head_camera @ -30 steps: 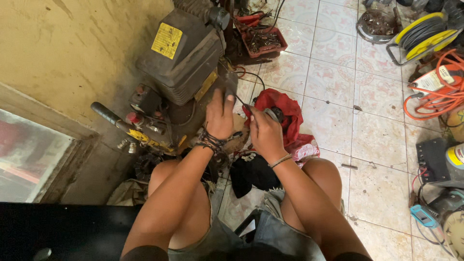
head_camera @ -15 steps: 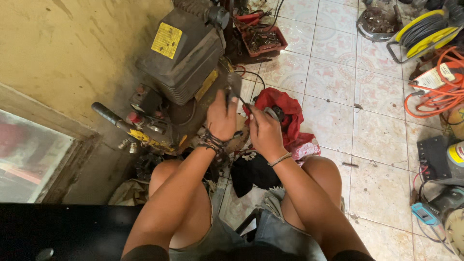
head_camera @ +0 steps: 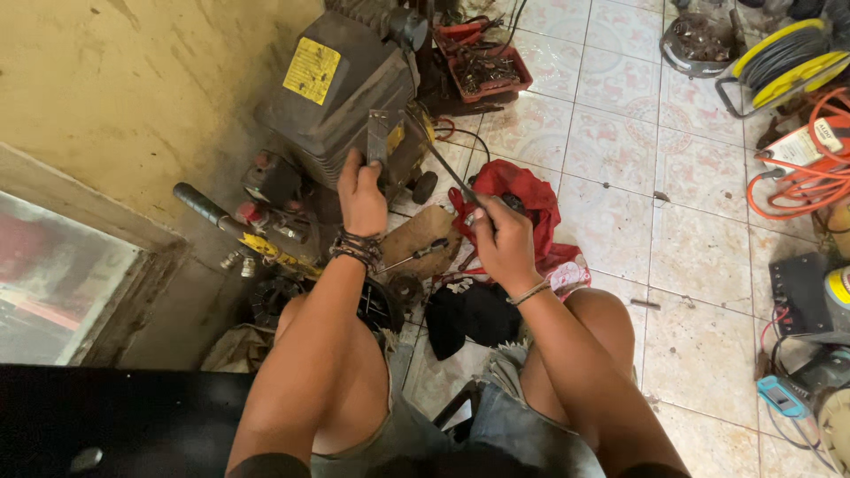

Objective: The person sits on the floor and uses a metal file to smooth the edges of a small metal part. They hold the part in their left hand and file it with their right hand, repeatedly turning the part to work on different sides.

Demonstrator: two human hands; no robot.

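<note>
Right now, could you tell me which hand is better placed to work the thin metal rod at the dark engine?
Right: the right hand already grips the thin metal rod, while the left hand steadies a grey metal plate on the dark engine.

Your left hand (head_camera: pixel 363 196) rests on the engine unit (head_camera: pixel 341 97), which stands on the floor (head_camera: pixel 699 230) against the wall (head_camera: pixel 133 80) to your left. Your right hand (head_camera: pixel 505 243) holds a rod (head_camera: pixel 440 159) just right of it, above the cloth (head_camera: pixel 522 199). A parts tray (head_camera: pixel 482 62) lies behind the engine; cable reels (head_camera: pixel 788 53) sit far right
</note>
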